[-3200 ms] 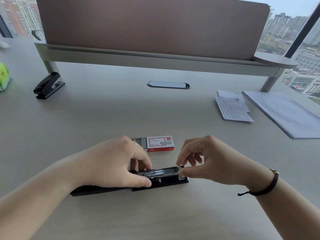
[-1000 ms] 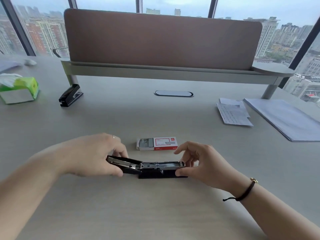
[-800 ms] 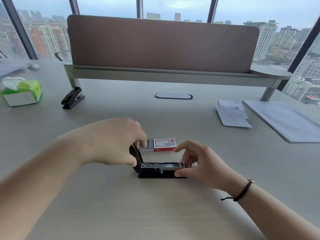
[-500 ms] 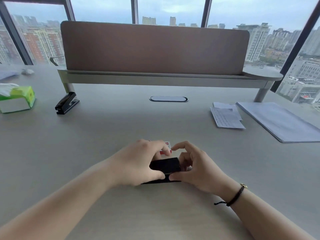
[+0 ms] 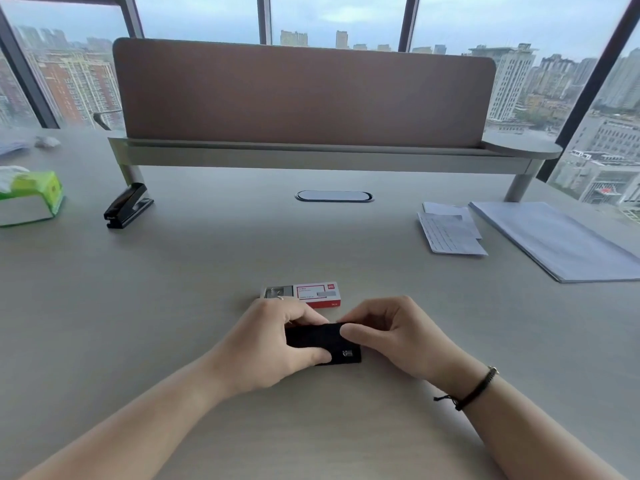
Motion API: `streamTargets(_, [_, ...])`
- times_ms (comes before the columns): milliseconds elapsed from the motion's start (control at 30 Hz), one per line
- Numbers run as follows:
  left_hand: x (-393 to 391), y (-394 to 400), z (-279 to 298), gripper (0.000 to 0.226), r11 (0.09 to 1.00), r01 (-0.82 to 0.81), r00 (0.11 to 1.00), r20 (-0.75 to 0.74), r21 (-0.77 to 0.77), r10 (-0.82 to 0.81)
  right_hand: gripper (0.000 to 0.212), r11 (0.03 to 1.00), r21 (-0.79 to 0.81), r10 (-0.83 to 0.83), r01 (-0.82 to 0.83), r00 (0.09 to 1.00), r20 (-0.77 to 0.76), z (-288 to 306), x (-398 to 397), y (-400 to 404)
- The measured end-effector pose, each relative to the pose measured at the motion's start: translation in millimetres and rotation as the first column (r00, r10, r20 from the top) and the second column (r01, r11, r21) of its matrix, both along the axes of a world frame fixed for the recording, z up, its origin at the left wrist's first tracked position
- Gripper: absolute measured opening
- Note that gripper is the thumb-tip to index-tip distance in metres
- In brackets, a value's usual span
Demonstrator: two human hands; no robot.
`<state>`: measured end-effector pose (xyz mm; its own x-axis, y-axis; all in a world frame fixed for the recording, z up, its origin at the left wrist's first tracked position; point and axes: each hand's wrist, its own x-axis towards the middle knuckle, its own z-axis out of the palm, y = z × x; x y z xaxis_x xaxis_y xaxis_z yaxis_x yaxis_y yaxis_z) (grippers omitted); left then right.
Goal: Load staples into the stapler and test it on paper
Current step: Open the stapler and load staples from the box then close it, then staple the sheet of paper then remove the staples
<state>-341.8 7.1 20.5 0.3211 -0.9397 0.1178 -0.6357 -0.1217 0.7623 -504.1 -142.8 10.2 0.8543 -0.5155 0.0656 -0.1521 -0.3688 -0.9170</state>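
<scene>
- Your left hand (image 5: 273, 344) is gripping the black stapler (image 5: 320, 342) from its left end, fingers curled over the top and thumb pressing along the near side.
- Your right hand (image 5: 391, 336) is pinching the stapler's right end, forefinger lying on the top cover and the other fingers tucked behind it.
- The stapler is lying flat on the desk (image 5: 207, 271) between your hands, close in front of you, with its top cover folded down and a small metal part showing at its near right corner.
- I am reading this as the closing of the loading step: you are pressing the cover shut. Whether it has latched I cannot tell, and the staples inside are hidden.
- Just beyond your knuckles the staple box (image 5: 310, 295) is sitting with its tray slid out to the left.
- For the test, you are needing paper: the folded sheets (image 5: 450, 233) and the larger paper stack (image 5: 554, 240) are lying well apart from you, far right.
- The next move is calling for one hand to let go and reach right for a sheet, then slide its edge into the stapler's mouth before pressing down.
- A second stapler (image 5: 128, 206) and a tissue pack (image 5: 31, 199) are sitting far left, out of play.
</scene>
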Motion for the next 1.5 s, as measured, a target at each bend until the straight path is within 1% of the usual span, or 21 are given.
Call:
streamTargets(100, [-1, 0, 0, 0.028, 1.000, 0.002, 1.000, 0.005, 0.004, -0.002, 0.006, 0.999, 0.031, 0.009, -0.009, 1.000, -0.008, 0, 0, -1])
streamTargets(267, [1, 2, 1, 0.029, 1.000, 0.000, 1.000, -0.015, -0.022, -0.001, 0.015, 1.000, -0.014, 0.019, -0.019, 1.000, 0.015, 1, -2, 3])
streamTargets(367, [2, 3, 2, 0.029, 1.000, 0.010, 1.000, -0.012, -0.015, -0.010, 0.014, 1.000, 0.015, 0.025, -0.025, 0.999, 0.025, 0, -2, 5])
streamTargets(467, [6, -3, 13, 0.034, 0.996, 0.019, 1.000, -0.014, -0.085, -0.020, 0.013, 0.999, 0.027, 0.016, -0.017, 0.999, 0.047, 8, -4, 1])
streamTargets(533, [8, -23, 31, 0.032, 0.989, 0.018, 0.999, -0.047, -0.144, -0.025, 0.012, 0.997, -0.002, -0.074, 0.075, 0.990, 0.123, 22, -9, -16])
streamTargets(600, [8, -48, 50, 0.024, 0.981, -0.023, 0.998, -0.064, -0.191, 0.011, 0.009, 0.973, -0.001, -0.226, 0.232, 0.950, 0.213, 38, -13, -43])
streamTargets(667, [6, -89, 66, 0.010, 0.974, -0.041, 0.998, -0.065, -0.225, 0.027, 0.009, 0.902, -0.023, -0.414, 0.431, 0.878, 0.239, 45, -21, -86])
streamTargets(700, [4, -112, 71, 0.006, 0.973, -0.044, 0.997, -0.067, -0.228, 0.030, 0.010, 0.852, -0.053, -0.497, 0.520, 0.838, 0.227, 44, -25, -111])
streamTargets(767, [-1, -160, 76, 0.006, 0.977, -0.050, 0.993, -0.117, -0.209, 0.026, 0.010, 0.753, -0.130, -0.628, 0.646, 0.763, 0.152, 37, -33, -159])
streamTargets(833, [-7, -209, 79, 0.006, 0.986, -0.079, 0.967, -0.252, -0.149, 0.040, 0.009, 0.680, -0.228, -0.708, 0.697, 0.705, 0.042, 30, -42, -195])
streamTargets(867, [-10, -232, 79, 0.006, 0.991, -0.093, 0.938, -0.343, -0.093, 0.055, 0.018, 0.653, -0.278, -0.736, 0.705, 0.677, -0.011, 26, -46, -208])
streamTargets(933, [-13, -273, 73, 0.005, 0.995, -0.083, 0.860, -0.500, 0.063, 0.103, 0.031, 0.637, -0.346, -0.753, 0.689, 0.653, -0.086, 17, -49, -228])
streamTargets(967, [-14, -291, 68, 0.004, 0.988, -0.062, 0.836, -0.533, 0.144, 0.130, 0.036, 0.640, -0.370, -0.751, 0.673, 0.651, -0.115, 12, -49, -235])
streamTargets(1033, [-14, -321, 51, 0.006, 0.962, -0.035, 0.837, -0.517, 0.271, 0.176, 0.042, 0.641, -0.460, -0.741, 0.615, 0.651, -0.162, -1, -48, -246])
streamTargets(1100, [-16, -344, 37, 0.013, 0.946, -0.036, 0.849, -0.490, 0.324, 0.200, 0.047, 0.618, -0.577, -0.740, 0.534, 0.643, -0.198, -13, -47, -251])
streamTargets(1167, [-20, -362, 29, 0.022, 0.946, -0.056, 0.842, -0.494, 0.318, 0.216, 0.049, 0.588, -0.661, -0.740, 0.467, 0.640, -0.205, -18, -46, -253])
streamTargets(1200, [-22, -368, 27, 0.022, 0.948, -0.071, 0.837, -0.498, 0.310, 0.226, 0.051, 0.586, -0.682, -0.731, 0.437, 0.648, -0.213, -18, -45, -253])
streamTargets(1300, [-25, -380, 21, 0.024, 0.951, -0.135, 0.844, -0.471, 0.277, 0.257, 0.052, 0.612, -0.705, -0.686, 0.358, 0.683, -0.249, -16, -41, -249])
streamTargets(1367, [-26, -382, 18, 0.029, 0.952, -0.185, 0.873, -0.403, 0.243, 0.273, 0.052, 0.618, -0.712, -0.671, 0.332, 0.695, -0.258, -13, -41, -246])
streamTargets(1500, [-32, -384, 16, 0.026, 0.961, -0.211, 0.937, -0.241, 0.180, 0.251, 0.053, 0.624, -0.718, -0.663, 0.309, 0.696, -0.276, -10, -42, -245])
